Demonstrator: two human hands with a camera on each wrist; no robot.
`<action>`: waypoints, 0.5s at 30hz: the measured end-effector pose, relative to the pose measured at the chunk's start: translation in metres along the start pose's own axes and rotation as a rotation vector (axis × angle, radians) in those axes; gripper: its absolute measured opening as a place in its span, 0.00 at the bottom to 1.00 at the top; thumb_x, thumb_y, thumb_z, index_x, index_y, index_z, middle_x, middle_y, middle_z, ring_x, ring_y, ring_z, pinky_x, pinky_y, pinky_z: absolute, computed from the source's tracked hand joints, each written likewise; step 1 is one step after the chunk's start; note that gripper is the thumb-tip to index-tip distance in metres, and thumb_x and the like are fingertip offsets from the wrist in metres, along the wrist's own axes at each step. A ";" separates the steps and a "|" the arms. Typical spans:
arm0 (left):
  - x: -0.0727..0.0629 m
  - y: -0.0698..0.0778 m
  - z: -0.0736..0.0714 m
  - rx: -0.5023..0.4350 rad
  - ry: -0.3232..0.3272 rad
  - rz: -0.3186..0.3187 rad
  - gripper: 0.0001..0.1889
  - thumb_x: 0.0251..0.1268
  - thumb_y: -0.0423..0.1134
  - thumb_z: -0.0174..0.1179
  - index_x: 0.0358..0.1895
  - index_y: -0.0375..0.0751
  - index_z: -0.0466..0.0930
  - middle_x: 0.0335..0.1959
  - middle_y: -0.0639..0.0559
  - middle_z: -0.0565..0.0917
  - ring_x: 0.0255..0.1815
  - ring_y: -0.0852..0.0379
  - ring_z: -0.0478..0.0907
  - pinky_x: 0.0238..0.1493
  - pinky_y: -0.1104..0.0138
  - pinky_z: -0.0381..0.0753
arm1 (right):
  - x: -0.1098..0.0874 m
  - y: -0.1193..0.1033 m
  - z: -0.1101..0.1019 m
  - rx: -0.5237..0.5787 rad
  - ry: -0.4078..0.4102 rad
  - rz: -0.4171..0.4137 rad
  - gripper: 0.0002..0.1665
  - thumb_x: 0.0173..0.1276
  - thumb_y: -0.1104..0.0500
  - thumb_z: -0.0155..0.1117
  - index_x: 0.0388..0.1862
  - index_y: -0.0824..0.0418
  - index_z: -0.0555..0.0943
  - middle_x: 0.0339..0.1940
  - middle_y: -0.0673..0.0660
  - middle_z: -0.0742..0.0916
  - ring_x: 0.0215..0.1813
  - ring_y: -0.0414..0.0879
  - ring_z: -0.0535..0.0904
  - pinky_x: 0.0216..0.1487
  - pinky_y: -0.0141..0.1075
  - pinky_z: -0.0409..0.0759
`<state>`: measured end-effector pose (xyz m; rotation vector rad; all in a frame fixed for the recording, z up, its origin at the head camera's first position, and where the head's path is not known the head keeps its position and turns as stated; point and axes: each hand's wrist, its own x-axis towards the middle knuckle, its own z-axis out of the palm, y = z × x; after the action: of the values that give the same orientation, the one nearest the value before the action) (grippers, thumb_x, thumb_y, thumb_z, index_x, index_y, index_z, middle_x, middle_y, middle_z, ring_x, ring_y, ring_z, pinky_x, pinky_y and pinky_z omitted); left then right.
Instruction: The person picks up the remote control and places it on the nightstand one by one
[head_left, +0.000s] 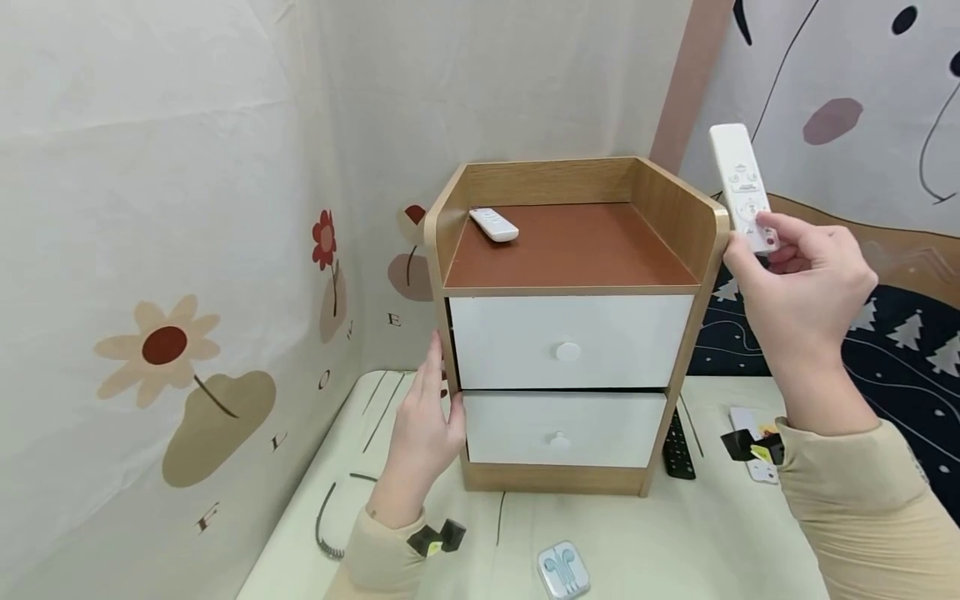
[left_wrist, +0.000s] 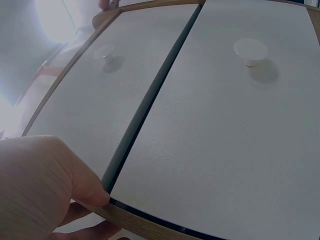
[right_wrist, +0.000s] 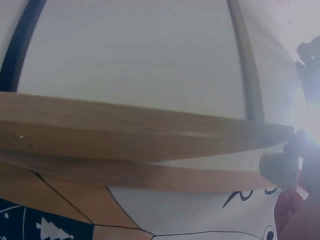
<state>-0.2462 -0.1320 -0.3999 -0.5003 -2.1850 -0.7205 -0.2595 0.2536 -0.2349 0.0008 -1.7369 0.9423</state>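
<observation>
A small wooden two-drawer cabinet (head_left: 551,182) with white drawer fronts and a brown top shelf stands on the table. My left hand (head_left: 429,421) rests against its left side, fingers straight, with the thumb at the front edge beside the gap between the drawers; the left wrist view shows that thumb (left_wrist: 90,187) close up. Beside the upper right corner of the cabinet, my right hand (head_left: 806,275) pinches a white remote control (head_left: 741,179) by its lower end, holding it raised and nearly upright. Another white remote (head_left: 495,225) lies on the shelf at the left.
A boxed pair of wired earphones (head_left: 563,570) lies in front of the cabinet. A black remote (head_left: 677,446) sits by its right side, and a white card-like item (head_left: 757,450) lies farther right. A coiled dark cord (head_left: 324,525) is at left. Printed fabric walls (head_left: 195,167) enclose the table.
</observation>
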 end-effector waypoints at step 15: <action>0.000 -0.004 -0.003 -0.006 -0.020 -0.043 0.49 0.72 0.25 0.63 0.91 0.33 0.46 0.77 0.27 0.76 0.58 0.34 0.89 0.52 0.48 0.93 | -0.019 -0.048 0.031 0.087 -0.069 -0.274 0.19 0.60 0.57 0.81 0.52 0.58 0.96 0.35 0.39 0.80 0.35 0.23 0.72 0.37 0.15 0.68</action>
<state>-0.2466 -0.1369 -0.3996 -0.4668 -2.2183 -0.7482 -0.2559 0.1947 -0.2246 0.3237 -1.7047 0.8213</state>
